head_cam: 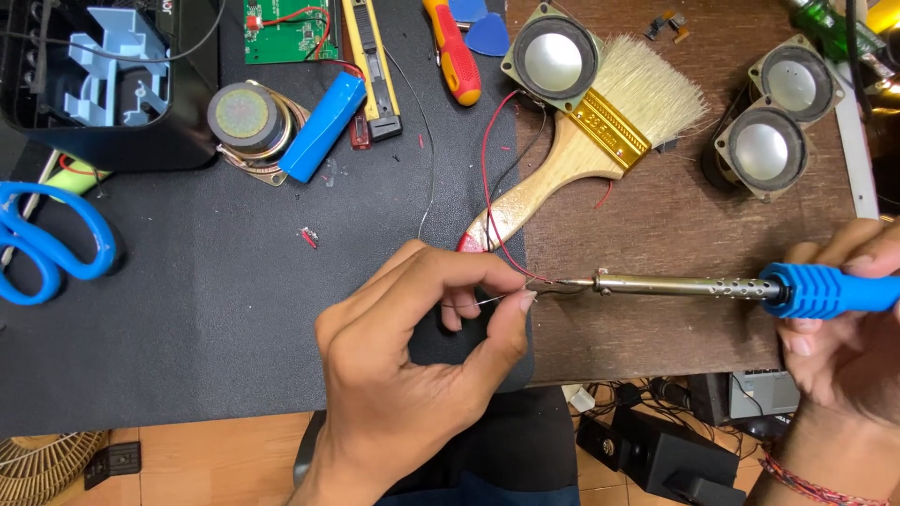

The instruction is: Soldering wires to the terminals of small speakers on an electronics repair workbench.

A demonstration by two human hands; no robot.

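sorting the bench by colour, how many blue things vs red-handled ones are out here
Blue: 4 – scissors, cylindrical battery, guitar picks, soldering iron handle in the right hand
Red-handled: 1 – screwdriver
Total: 5
The left hand pinches a thin wire at the iron's tip.

The right hand (848, 328) runs off the frame edge, and the wire ends at the soldering iron (712, 288) tip seem too fine to tell.

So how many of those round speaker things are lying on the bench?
4. One on the black mat beside the blue battery, one above the paintbrush, two stacked at the right edge. Others may lie outside the view.
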